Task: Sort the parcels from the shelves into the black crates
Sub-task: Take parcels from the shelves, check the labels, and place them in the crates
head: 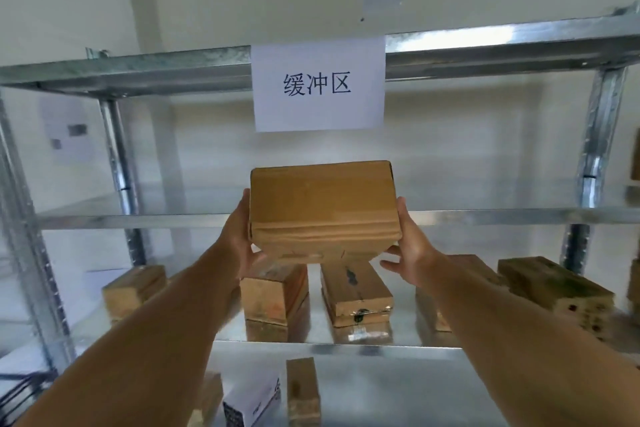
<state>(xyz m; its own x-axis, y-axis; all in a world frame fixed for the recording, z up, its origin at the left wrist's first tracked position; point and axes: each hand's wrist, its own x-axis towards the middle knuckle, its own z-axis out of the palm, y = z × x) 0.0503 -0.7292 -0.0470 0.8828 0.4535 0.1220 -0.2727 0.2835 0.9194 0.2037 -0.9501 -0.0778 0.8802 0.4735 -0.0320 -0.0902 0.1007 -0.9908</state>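
Left hand and right hand hold a brown parcel before the metal shelves.

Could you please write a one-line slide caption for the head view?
A cardboard parcel held by the left hand and right hand before metal shelving.

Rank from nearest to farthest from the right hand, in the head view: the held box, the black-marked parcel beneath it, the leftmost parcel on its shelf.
1. held box, gripped by the right hand
2. black-marked parcel, just below
3. leftmost parcel, far left

Matt cardboard parcel, shiny galv. metal shelf
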